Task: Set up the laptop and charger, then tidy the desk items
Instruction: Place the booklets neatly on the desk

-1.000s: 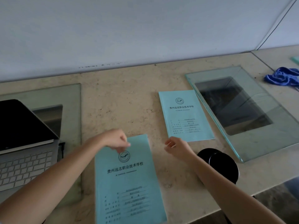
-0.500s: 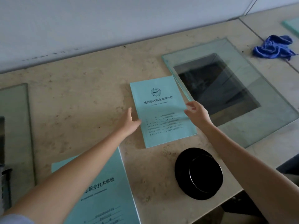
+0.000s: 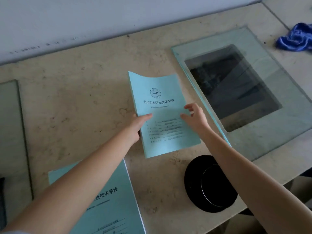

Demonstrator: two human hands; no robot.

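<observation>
Since half a second ago, lifted off the surface (image 3: 76,102) at its far edge — the far booklet (image 3: 162,114), now bowed. Left hand (image 3: 137,125) clamped on its 9 o'clock edge, thumb on top; right hand (image 3: 196,116) at 3 o'clock, fingers (image 3: 190,106) apart, touching the cover. Second booklet (image 3: 111,200) flat at 7 o'clock — black dish (image 3: 209,183) at 5.

matt paper booklet (image 3: 162,114); glossy glass pane (image 3: 263,105); mottled stone desk (image 3: 76,98)
</observation>
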